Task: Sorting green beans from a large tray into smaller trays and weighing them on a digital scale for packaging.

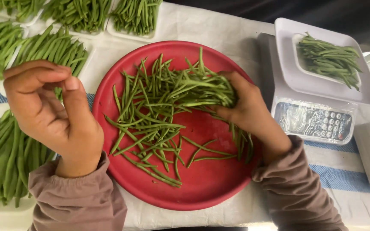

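From the head view, your right hand (247, 113) sits over the right half of the red plate (202, 188), its fingers (232, 83) curled around a bunch of green beans (202, 92) and pinching it from the right end. The bunch runs leftward from those fingers, across the upper middle of the plate. Below and left of the fingers, loose beans (150, 128) lie scattered and crossing one another on the plate, and a few hang down just under your right palm.

Your left hand (50, 113) is raised to the left of the plate, holding nothing you can see; its fingers (35, 70) are bent inward with the thumb tip close to them, loosely gathered and not flat. Behind and beneath that hand are white trays of beans (61, 47), and more trays run along the far edge of the counter (219, 30).

To the right of your right fingers stands a white scale (317, 122), carrying a small white tray of beans (328, 57). A blue-striped cloth (339, 175) lies under the scale's near edge.
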